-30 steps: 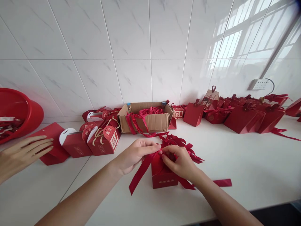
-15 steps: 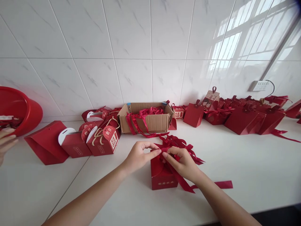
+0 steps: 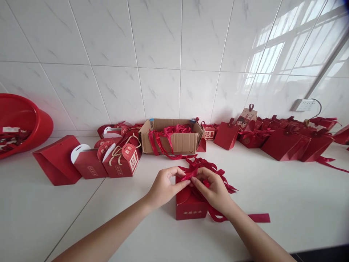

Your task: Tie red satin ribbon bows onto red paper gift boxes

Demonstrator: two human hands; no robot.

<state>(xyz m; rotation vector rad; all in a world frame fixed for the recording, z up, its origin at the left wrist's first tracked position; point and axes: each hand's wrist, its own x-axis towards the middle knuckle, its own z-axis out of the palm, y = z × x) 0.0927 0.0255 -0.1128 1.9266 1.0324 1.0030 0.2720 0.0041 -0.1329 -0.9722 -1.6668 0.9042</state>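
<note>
A red gift box (image 3: 191,209) with pale lettering on its front stands on the white table before me. Red ribbon (image 3: 193,174) gathers in folds on its top. My left hand (image 3: 166,185) pinches the ribbon from the left, thumb against forefinger. From the right, my right hand (image 3: 211,185) pinches the same ribbon close by, so the fingertips of both hands nearly meet. Behind the box lies a heap of loose red ribbon (image 3: 225,180), and one ribbon end (image 3: 259,217) stretches right on the table. My fingers hide part of the ribbon at the box top.
Against the tiled wall stands a cardboard box (image 3: 177,143) full of red ribbon. To the left are several red gift boxes (image 3: 91,165) and a red basin (image 3: 40,123) holding small packets. More red boxes (image 3: 283,143) crowd the right, below a power socket (image 3: 304,104).
Another person's hand at the basin on the far left has left the view. My hands stay at the box top, and the ribbon between my fingers has shifted. The view has turned slightly.
</note>
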